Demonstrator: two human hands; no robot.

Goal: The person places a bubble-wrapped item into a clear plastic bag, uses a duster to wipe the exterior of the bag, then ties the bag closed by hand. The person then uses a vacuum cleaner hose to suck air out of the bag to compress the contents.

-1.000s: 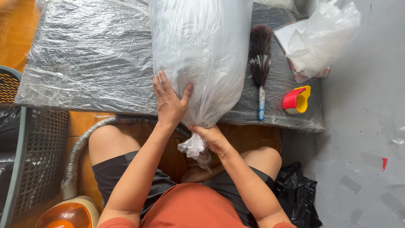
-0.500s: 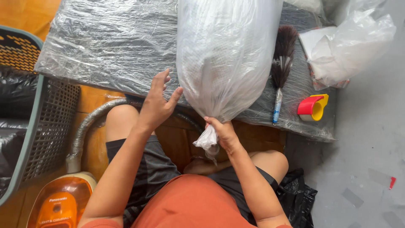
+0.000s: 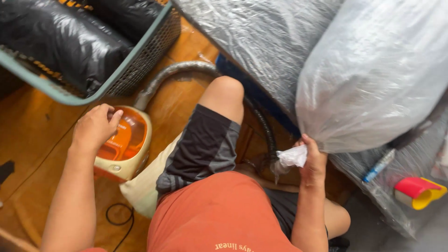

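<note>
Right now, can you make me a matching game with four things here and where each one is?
Things:
1. left hand
2. right hand
3. black bags
4. grey hose

Places:
A. inside the green basket
B. gripping the neck of the big clear plastic bag
C. on the orange vacuum cleaner
D. curving over the wooden floor past the knee

Pairs: 1-C, 2-B, 3-A, 4-D

- The right hand point(image 3: 311, 161) pinches the twisted neck of a large clear plastic bag point(image 3: 378, 74), which bulges up and away from the grip.
- The left hand point(image 3: 94, 127) rests on an orange vacuum cleaner point(image 3: 123, 147), well apart from that grip.
- A grey hose point(image 3: 172, 72) curves between them.
- A green basket point(image 3: 107, 51) sits just beyond the left hand.
</note>
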